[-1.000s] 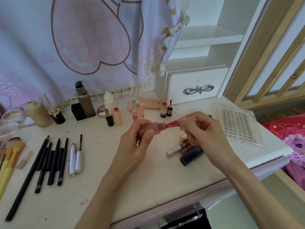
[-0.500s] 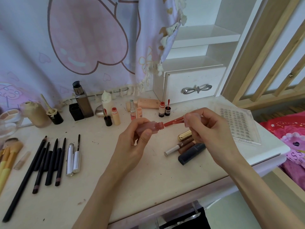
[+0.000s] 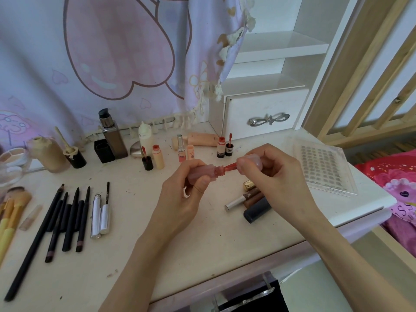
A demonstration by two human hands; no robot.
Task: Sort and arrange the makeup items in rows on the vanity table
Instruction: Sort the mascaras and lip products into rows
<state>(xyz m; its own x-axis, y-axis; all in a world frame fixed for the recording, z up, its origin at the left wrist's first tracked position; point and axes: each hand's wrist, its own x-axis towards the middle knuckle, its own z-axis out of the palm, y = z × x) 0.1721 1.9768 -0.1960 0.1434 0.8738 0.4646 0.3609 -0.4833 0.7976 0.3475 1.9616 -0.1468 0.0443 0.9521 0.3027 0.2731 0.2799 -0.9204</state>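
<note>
Both hands work above the desk (image 3: 202,244): the left hand (image 3: 182,199) grips a small pink lip gloss bottle (image 3: 202,173) held sideways, while the right hand (image 3: 270,174) pinches its frosted cap (image 3: 251,163), the red wand (image 3: 230,167) partly inside the neck. Tilted like this, wet gloss could smear the fingers or drip, and a misaligned wand would jam at the threads. The bottle looks translucent, ribbed plastic, smooth and slippery. Below lie loose glossy tubes (image 3: 247,201), cylindrical and likely to roll if nudged.
</note>
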